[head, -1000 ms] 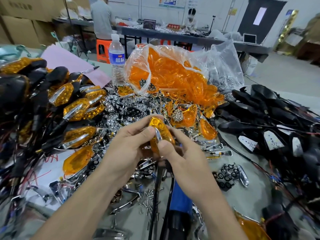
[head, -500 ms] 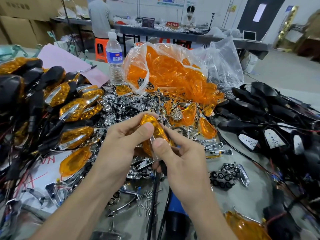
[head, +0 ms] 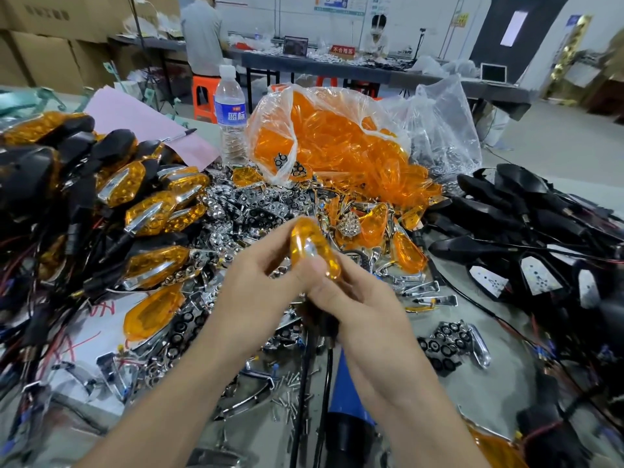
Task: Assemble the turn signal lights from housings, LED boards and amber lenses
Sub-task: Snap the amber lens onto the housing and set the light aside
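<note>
**Amber lens pinched over the bench, both hands on it**

The work table was heaped: finished lights piled at the left, black housings with their wires at the right, a clear bag of amber lenses at the far middle, and chrome reflectors spread between them. A water bottle stood just left of the bag.

Above the near middle of the table, the left hand and right hand met around one turn signal light, held tilted, its amber lens facing up. The left hand's fingers curled round its far end; the right thumb pressed against its near edge, so both hands were closed in a pinch on it. Whether a housing sat under the lens could not be told.

The part looked light, rigid and glossy, so likely slippery, and thin plastic of that kind would probably crack if squeezed across its dome. Its edges seemed the safer hold, with pressure kept along the rim where it seats.
</note>
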`<state>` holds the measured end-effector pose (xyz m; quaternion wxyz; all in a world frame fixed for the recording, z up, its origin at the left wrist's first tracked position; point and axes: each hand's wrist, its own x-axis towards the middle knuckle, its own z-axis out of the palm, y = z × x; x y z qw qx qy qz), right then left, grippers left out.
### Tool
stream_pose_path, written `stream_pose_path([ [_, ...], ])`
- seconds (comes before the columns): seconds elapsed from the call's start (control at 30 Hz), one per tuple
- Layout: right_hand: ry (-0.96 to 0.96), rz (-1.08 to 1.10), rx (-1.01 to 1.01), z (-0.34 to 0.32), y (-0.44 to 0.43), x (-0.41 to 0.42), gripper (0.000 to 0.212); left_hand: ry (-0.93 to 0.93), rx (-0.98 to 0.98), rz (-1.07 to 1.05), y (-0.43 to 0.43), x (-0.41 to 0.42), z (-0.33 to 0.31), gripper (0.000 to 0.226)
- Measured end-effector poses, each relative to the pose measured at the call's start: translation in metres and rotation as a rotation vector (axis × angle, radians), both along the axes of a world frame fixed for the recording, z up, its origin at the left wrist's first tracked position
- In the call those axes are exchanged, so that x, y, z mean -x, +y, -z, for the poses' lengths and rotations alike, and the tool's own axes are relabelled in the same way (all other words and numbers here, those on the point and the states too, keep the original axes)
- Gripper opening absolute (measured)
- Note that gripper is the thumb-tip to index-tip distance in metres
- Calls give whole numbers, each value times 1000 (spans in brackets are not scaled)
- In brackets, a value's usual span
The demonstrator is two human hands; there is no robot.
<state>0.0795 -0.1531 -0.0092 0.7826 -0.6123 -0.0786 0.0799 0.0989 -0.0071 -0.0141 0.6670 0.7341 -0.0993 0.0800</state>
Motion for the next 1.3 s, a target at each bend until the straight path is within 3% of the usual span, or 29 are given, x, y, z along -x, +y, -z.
stream_pose_path([
  [0.07, 191, 101, -290, -2, 0, -2, 37, -51, -271, 98, -5, 4, 0, 90],
  [0.13, 356, 152, -477, -1, -5, -6, 50, -87, -439, 84, -15, 8, 5, 101],
  [0.23, 420, 198, -576, 0, -11, -8, 58, -44, -383, -20, -27, 11, 12, 96],
  [0.4, 372, 196, -589, 2, -6, -8, 74, -58, -247, -8, -30, 9, 17, 52],
  [0.6, 374, 176, -585, 2, -9, -8, 81, -64, -197, 24, -36, 14, 18, 58],
  [0.67, 352, 165, -571, 4, -10, -9, 73, -41, -164, 49, -38, 15, 17, 57],
  [0.8, 261, 162, -406, 7, -15, -10, 62, -79, -222, 42, -28, 13, 7, 56],
  [0.9, 15, 138, -162, 3, -25, -9, 45, -162, -398, 18, -19, 11, 2, 60],
  [1.0, -141, 241, 63, 6, -40, -15, 81, -237, -652, -64, -14, 9, 2, 72],
  [1.07, -229, 209, 197, 8, -47, -18, 85, -245, -707, -54, -10, 6, 4, 75],
  [1.3, -337, 174, 551, 4, -59, -20, 48, -176, -634, 118, 8, -2, 2, 70],
])
